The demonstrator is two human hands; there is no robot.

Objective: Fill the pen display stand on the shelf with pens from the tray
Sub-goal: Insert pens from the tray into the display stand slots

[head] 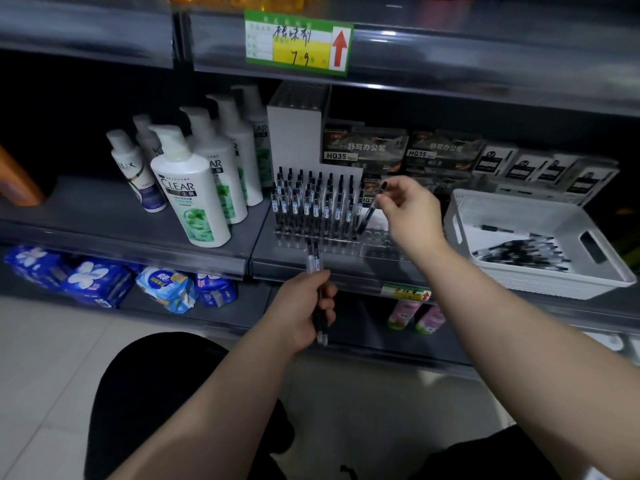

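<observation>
The clear pen display stand [372,245] sits on the middle shelf with several black pens upright in its left part; holes at its right end show no pens. My right hand [407,211] pinches one black pen [367,216], tilted, tip down at the right end of the stand. In front of the shelf edge, my left hand [304,311] grips a small bundle of pens [314,261] pointing up. A white tray [568,285] on the right holds several loose black pens [519,252].
White shampoo bottles [192,199] stand left of the stand. Pen boxes [363,148] are stacked behind it and a white box [294,133] rises at its back. Blue packs [97,277] and pink bottles [415,315] fill the lower shelf. A price tag [298,41] hangs above.
</observation>
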